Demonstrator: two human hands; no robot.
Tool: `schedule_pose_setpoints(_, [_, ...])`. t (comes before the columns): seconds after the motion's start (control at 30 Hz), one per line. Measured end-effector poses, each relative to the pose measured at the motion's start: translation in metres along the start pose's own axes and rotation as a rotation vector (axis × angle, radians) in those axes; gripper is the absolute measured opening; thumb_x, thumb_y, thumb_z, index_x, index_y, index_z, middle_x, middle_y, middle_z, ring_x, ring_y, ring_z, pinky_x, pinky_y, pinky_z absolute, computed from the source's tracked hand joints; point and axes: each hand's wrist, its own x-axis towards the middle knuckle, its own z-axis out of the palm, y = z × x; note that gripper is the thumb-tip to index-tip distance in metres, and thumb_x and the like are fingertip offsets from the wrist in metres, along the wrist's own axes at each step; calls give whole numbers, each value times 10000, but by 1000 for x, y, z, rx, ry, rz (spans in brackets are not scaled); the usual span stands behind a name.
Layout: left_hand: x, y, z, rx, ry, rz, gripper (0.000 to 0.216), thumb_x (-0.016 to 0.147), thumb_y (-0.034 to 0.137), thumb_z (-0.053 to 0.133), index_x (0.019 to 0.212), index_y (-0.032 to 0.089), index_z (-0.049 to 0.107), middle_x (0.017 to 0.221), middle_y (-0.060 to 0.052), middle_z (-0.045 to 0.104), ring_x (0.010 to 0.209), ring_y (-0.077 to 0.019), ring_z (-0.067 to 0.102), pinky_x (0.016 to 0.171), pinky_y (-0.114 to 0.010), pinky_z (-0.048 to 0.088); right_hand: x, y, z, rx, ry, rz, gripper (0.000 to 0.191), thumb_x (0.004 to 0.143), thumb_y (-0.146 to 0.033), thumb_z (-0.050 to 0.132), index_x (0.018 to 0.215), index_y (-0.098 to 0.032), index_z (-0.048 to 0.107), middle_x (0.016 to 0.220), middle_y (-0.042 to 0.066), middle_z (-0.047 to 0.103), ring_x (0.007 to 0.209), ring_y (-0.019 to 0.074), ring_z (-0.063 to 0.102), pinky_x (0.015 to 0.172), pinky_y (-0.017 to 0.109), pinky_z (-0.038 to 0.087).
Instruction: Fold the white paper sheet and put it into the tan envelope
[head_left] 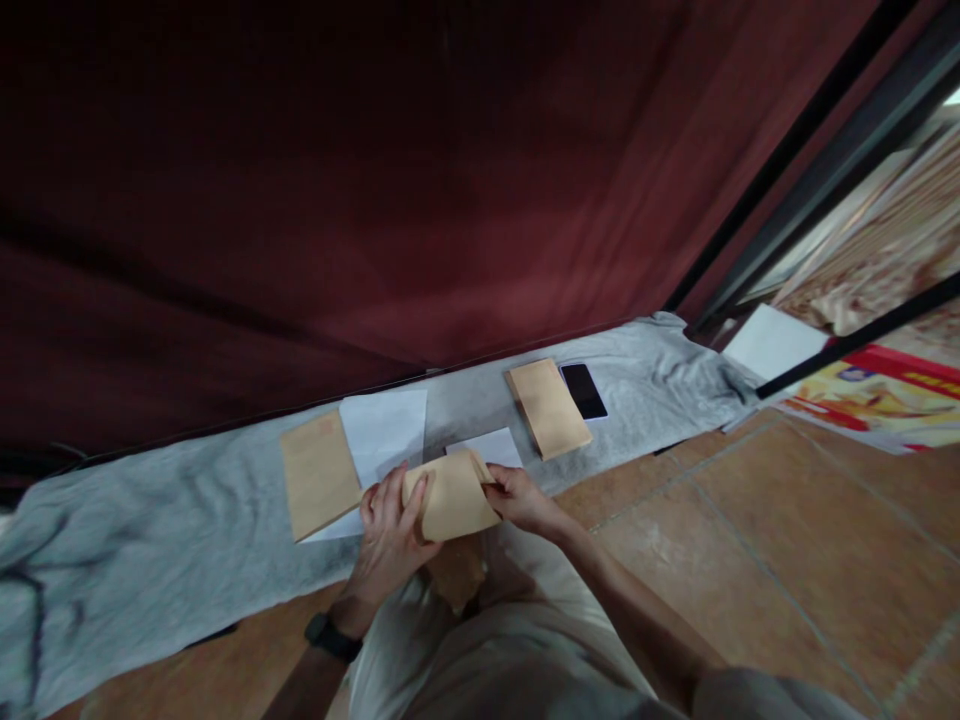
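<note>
A tan paper envelope is held above my lap between both hands. My left hand grips its left end, fingers over the top and thumb along the near side. At the right end, my right hand pinches the paper, where a flap or edge stands up. Just beyond lies a small white sheet, partly covered by the envelope. Left of my hands, a stack of tan envelopes rests partly over white paper.
A second stack of tan envelopes and a dark-screened phone lie to the right on a grey cloth. Dark red fabric rises behind it. Black metal bars and a colourful printed box stand at far right, above floor tiles.
</note>
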Motion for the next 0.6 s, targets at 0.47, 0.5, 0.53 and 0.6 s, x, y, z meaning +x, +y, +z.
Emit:
schedule_pose_setpoints(0.47, [5, 7, 9, -1, 10, -34, 841, 812, 331, 696, 1553, 119, 361, 1398, -249, 551, 1350, -417, 513, 1229, -672, 219, -3, -6, -15, -200, 389, -65, 258, 923, -239, 575, 1148, -225, 699, 1100, 79, 710, 896, 185, 673, 857, 313, 550])
schedule_pose_setpoints(0.5, [5, 9, 10, -2, 0, -45, 842, 807, 327, 695, 1554, 121, 364, 1402, -248, 552, 1354, -418, 510, 1229, -667, 225, -7, -12, -17, -220, 399, -122, 264, 957, -256, 544, 1166, -224, 701, 1138, 94, 706, 940, 195, 679, 896, 329, 547])
schedule_pose_setpoints(0.53, [5, 10, 11, -6, -10, -50, 848, 804, 325, 694, 1555, 116, 362, 1406, -250, 550, 1358, -421, 507, 1225, -666, 234, -11, -17, -20, -229, 387, -163, 266, 982, -266, 514, 1159, -223, 709, 1130, 95, 712, 969, 203, 684, 916, 334, 543])
schedule_pose_setpoints(0.6, [5, 14, 13, -19, -27, -52, 874, 801, 324, 695, 1564, 96, 336, 1411, -262, 541, 1362, -426, 501, 1214, -664, 263, -16, -22, -24, -236, 282, -190, 272, 999, -249, 480, 1099, -223, 731, 1062, 74, 733, 973, 204, 695, 903, 318, 541])
